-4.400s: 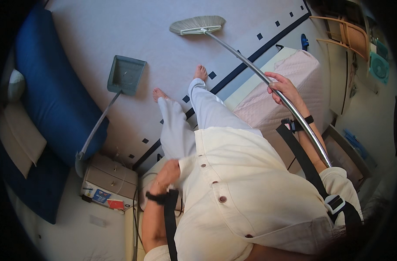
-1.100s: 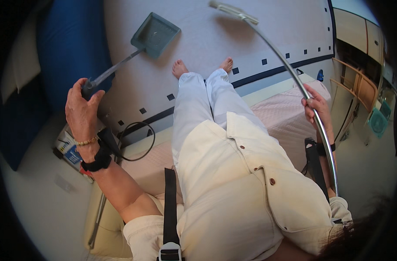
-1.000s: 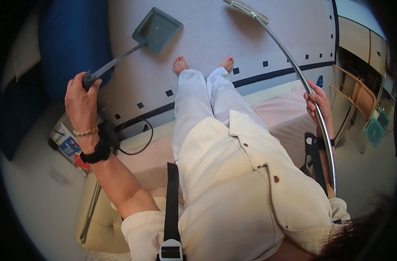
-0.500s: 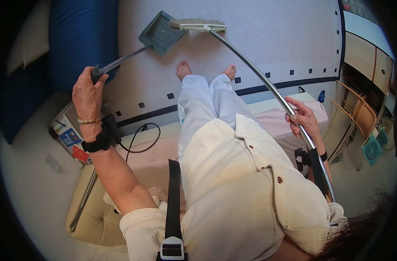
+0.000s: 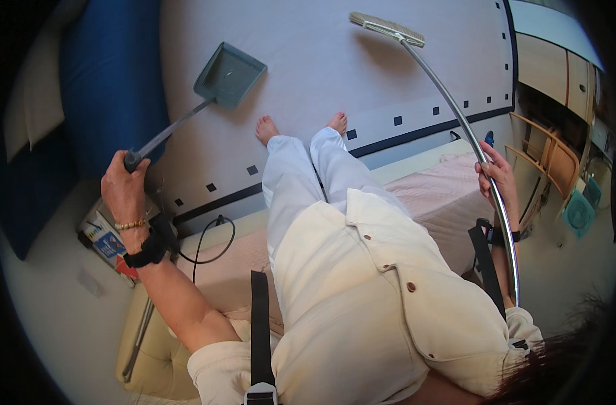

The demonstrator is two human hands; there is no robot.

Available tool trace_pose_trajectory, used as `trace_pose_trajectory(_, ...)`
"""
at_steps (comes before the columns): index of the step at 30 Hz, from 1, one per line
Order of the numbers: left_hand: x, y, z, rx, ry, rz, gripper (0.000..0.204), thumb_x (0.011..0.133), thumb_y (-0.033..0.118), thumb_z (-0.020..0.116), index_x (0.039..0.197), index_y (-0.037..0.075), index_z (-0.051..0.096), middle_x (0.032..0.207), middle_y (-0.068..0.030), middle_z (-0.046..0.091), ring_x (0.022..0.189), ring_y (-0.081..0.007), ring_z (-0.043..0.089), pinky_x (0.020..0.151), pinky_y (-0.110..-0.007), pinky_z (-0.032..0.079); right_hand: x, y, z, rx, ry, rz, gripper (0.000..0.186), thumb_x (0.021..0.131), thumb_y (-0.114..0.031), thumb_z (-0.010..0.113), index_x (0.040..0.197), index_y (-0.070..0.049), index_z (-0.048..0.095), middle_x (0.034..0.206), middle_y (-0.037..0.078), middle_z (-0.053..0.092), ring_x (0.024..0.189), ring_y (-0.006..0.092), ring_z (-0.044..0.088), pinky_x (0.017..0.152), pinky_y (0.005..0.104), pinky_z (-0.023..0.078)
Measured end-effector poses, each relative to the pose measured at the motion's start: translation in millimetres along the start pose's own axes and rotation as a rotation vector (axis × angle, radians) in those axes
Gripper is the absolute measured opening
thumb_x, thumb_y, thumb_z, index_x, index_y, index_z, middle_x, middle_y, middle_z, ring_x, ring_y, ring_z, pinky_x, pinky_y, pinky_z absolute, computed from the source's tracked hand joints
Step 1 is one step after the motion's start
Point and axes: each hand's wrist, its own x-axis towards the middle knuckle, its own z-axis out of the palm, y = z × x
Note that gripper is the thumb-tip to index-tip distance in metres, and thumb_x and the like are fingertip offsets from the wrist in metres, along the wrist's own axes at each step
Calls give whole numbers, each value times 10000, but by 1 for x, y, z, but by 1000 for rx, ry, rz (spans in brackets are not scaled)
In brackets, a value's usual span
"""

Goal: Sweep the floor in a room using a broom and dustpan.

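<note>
My left hand (image 5: 123,187) is closed round the end of the handle of a grey-green long-handled dustpan (image 5: 230,75). The pan lies out ahead and to the left of my feet, with a few small pale specks in it. My right hand (image 5: 497,174) grips the metal pole of a broom (image 5: 396,31), its thumb and fingers about the shaft. The broom's pale bristle head is far ahead to the right, apart from the dustpan, with a shadow beneath it. The pole's lower end runs back along my right forearm.
A pale floor mat (image 5: 308,61) with a dark border and dark squares lies under my bare feet. A blue sofa (image 5: 115,81) stands at the left. Behind my legs is a pink-covered bed (image 5: 429,196). A wooden chair (image 5: 561,162) and teal fan (image 5: 579,212) are at right.
The broom head has moved right, away from the dustpan it overlapped, and my right hand shifted right with the pole. The dustpan and left hand appear slightly lower and further left.
</note>
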Motion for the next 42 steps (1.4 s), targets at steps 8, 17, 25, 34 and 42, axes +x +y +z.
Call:
trace_pose_trajectory(8, -5, 44, -24, -27, -4, 108, 293, 697, 227, 726, 875, 44, 581, 785, -166, 608, 730, -376, 566, 636, -394, 446, -5, 31, -65, 188, 105, -3, 562, 830, -12, 474, 1363, 19, 298, 758, 91, 571, 431, 61, 486, 316, 195, 392)
trace_pose_trajectory(17, 21, 157, -34, -59, 11, 341, 270, 670, 198, 761, 781, 57, 560, 645, -102, 560, 603, -291, 545, 553, -352, 423, -21, 78, -119, 340, 248, 6, 598, 834, -33, 476, 1382, 34, 248, 739, 76, 565, 436, 62, 475, 326, 198, 387)
trace_pose_trajectory(25, 7, 233, -22, 42, 11, 472, 269, 693, 247, 734, 802, 55, 579, 712, -112, 616, 687, -319, 597, 592, -390, 464, -19, 114, -154, 334, 326, -40, 604, 832, -42, 469, 1388, 29, 242, 739, 61, 554, 464, 55, 468, 344, 196, 381)
trace_pose_trajectory(34, -12, 258, -28, 190, 80, 543, 279, 691, 257, 732, 807, 52, 582, 751, -127, 632, 734, -333, 612, 617, -408, 478, -21, 139, -34, 396, -109, 125, 588, 806, -12, 509, 1353, 41, 301, 629, 37, 534, 413, 73, 477, 332, 218, 392)
trace_pose_trajectory(42, -5, 231, -15, 116, 156, 555, 285, 685, 259, 740, 776, 48, 572, 716, -130, 625, 686, -337, 606, 584, -406, 470, -69, 134, -13, 576, -374, 101, 587, 811, 1, 508, 1345, 92, 280, 654, 69, 545, 419, 54, 477, 327, 181, 375)
